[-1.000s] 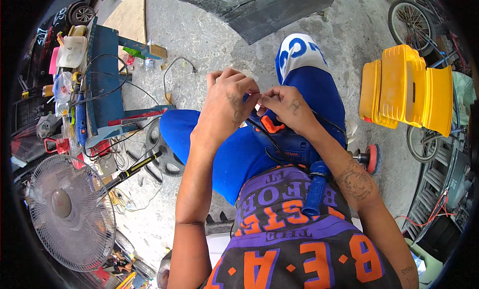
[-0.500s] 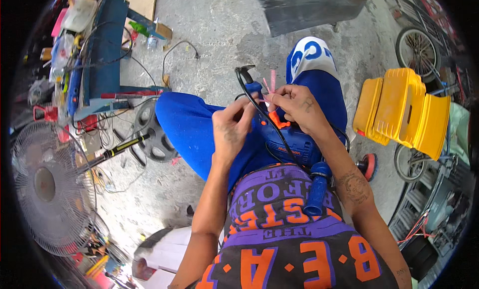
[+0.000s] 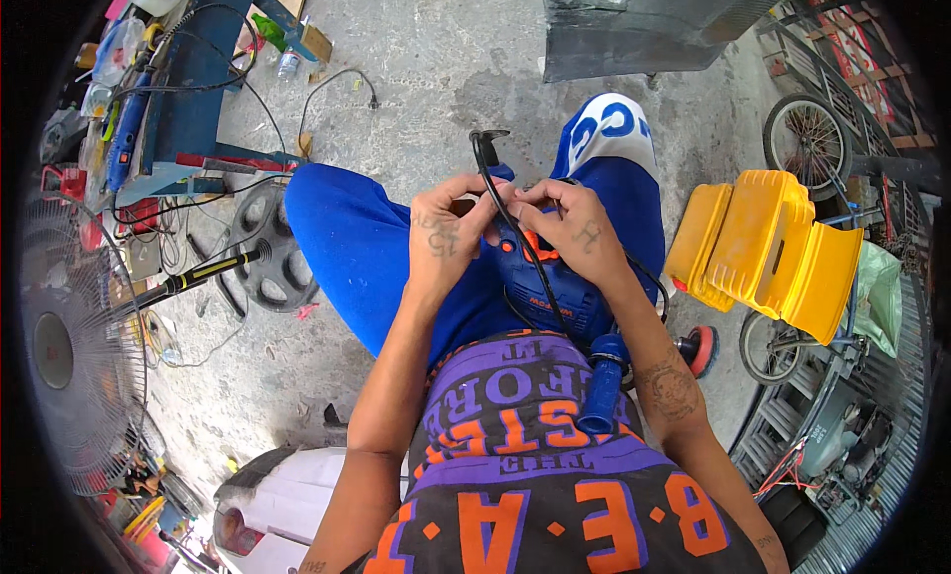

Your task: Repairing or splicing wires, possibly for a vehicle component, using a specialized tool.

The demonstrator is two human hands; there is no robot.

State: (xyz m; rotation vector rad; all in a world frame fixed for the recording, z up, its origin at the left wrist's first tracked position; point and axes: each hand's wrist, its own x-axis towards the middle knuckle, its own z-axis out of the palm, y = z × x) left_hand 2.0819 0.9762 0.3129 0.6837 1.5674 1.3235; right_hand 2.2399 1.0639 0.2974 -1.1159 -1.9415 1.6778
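Observation:
A blue corded power polisher (image 3: 560,299) with an orange switch lies in my lap. Its side handle (image 3: 600,391) points towards me, and a round red-edged pad (image 3: 704,350) sticks out at the right. A black cable (image 3: 513,217) loops up over the tool and passes between my hands. My left hand (image 3: 444,232) is closed, thumb and finger pinched beside the cable. Just to its right, my right hand (image 3: 584,235) pinches too, its fingertips nearly meeting the left ones. Whatever lies between the fingertips is hidden by the fingers and cable.
A standing fan (image 3: 74,346) is at the left, below a blue bench (image 3: 188,99) with tools. Yellow plastic boxes (image 3: 763,237) stand right of my knee. A dark grey panel (image 3: 644,29) lies ahead, and a bicycle wheel (image 3: 807,146) is at the far right.
Both hands have drawn closer together at the cable. The pink strips that stuck up from the fingers are no longer visible. The whole view has shifted slightly.

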